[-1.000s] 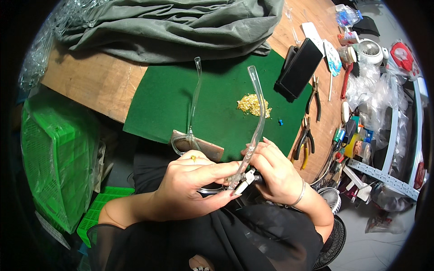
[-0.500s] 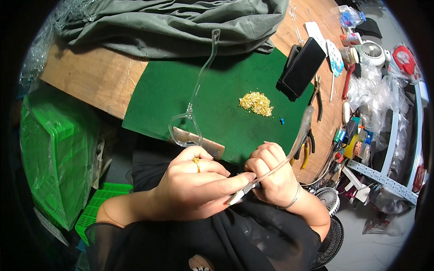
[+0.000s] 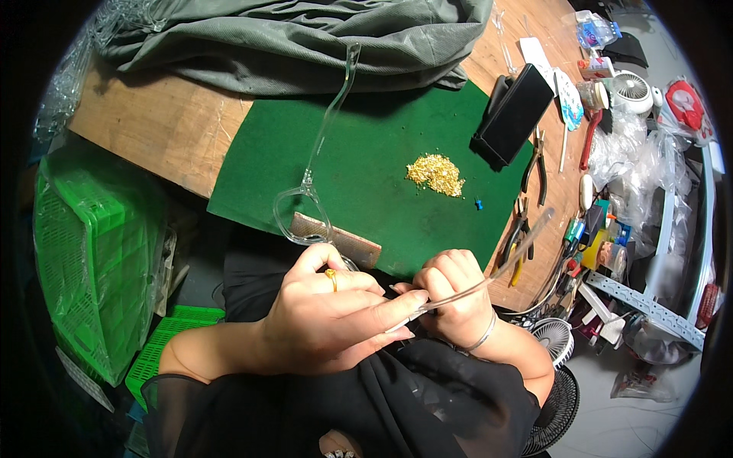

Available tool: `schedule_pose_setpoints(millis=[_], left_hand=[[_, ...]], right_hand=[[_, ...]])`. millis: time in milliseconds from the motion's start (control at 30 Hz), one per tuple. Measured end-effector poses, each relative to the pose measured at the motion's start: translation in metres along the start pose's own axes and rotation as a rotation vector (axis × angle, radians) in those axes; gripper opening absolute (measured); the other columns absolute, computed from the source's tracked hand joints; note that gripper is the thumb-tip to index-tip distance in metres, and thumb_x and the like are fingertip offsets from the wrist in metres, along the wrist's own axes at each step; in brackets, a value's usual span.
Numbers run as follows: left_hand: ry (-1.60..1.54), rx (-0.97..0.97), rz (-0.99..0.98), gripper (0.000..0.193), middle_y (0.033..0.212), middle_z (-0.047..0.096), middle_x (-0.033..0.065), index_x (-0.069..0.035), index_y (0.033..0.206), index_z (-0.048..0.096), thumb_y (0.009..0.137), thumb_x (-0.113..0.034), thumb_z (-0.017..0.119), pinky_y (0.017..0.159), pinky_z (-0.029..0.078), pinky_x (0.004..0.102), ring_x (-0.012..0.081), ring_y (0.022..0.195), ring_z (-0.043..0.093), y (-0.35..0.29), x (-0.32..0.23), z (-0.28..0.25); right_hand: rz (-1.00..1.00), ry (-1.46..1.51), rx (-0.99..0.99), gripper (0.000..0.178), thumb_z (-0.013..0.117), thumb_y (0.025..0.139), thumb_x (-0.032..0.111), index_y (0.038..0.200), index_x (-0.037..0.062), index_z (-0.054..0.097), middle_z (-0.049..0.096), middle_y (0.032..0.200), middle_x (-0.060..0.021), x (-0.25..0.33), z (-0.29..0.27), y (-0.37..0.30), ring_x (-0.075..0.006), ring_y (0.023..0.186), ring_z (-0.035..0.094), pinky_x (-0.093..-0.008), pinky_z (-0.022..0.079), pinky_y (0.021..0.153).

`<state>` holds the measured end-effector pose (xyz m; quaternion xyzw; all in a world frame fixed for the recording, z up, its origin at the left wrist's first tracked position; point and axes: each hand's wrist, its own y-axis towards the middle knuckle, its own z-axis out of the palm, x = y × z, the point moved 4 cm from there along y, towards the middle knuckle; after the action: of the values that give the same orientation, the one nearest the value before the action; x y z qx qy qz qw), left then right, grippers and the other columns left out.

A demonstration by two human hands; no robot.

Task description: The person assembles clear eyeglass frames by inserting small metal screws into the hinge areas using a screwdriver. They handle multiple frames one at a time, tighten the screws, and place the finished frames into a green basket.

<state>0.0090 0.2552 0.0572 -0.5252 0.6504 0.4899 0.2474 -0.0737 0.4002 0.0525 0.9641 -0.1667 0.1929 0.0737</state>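
A clear plastic eyeglasses frame (image 3: 330,114) is in my left hand (image 3: 328,313), whose thumb and fingers pinch it near a hinge. One temple stretches away over the green mat (image 3: 267,168); the other slants up to the right, passing over my right hand (image 3: 456,294). That hand is closed close beside the left fingertips, and whatever its fingers grip is hidden. Beyond the hands, a heap of tiny gold-coloured metal parts (image 3: 435,175) lies on the mat near a small blue piece (image 3: 479,205). A brown, rough-faced block (image 3: 355,248) sits at the mat's near edge.
A black rectangular device (image 3: 511,114) stands at the mat's right, with pliers (image 3: 542,172) beside it. Grey cloth (image 3: 305,49) is bunched across the far side. A green crate (image 3: 99,244) is at left; fans (image 3: 556,341), cables and plastic bags crowd the right.
The eyeglasses frame has tilted, its far temple shifting left and its right temple swinging lower and farther right. My right hand has moved slightly left and turned. A second pair of pliers shows more fully.
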Motion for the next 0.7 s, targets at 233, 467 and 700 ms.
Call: schedule_pose_setpoints(millis=[233, 467, 700], left_hand=[[-0.125, -0.037, -0.017, 0.050, 0.070, 0.060, -0.0038, -0.007, 0.106, 0.064, 0.059, -0.012, 0.080, 0.064, 0.037, 0.0280, 0.0113, 0.063, 0.058, 0.003, 0.009, 0.001], [-0.490, -0.074, -0.211, 0.055, 0.081, 0.069, 0.0065, 0.005, 0.117, 0.055, 0.068, -0.005, 0.079, 0.075, 0.048, 0.0261, 0.0137, 0.078, 0.065, 0.004, 0.017, -0.015], [-1.037, -0.037, -0.516, 0.060, 0.089, 0.067, 0.0071, 0.004, 0.126, 0.046, 0.074, 0.002, 0.074, 0.087, 0.047, 0.0270, 0.0142, 0.090, 0.065, 0.004, 0.021, -0.017]], right_hand=[[0.012, 0.290, 0.144, 0.040, 0.070, 0.060, 0.006, 0.095, 0.0011, 0.052, 0.049, 0.089, -0.0145, -0.009, -0.016, 0.016, -0.0329, 0.087, 0.050, -0.0416, 0.041, 0.079], [0.290, 0.527, 0.074, 0.029, 0.065, 0.074, 0.001, 0.100, 0.0006, 0.052, 0.054, 0.091, -0.0131, -0.048, -0.001, 0.007, -0.0292, 0.078, 0.054, -0.0331, 0.045, 0.072], [0.404, 0.618, -0.079, 0.022, 0.063, 0.076, 0.001, 0.095, 0.0018, 0.054, 0.054, 0.085, -0.0112, -0.059, 0.023, -0.001, -0.0253, 0.072, 0.055, -0.0310, 0.045, 0.067]])
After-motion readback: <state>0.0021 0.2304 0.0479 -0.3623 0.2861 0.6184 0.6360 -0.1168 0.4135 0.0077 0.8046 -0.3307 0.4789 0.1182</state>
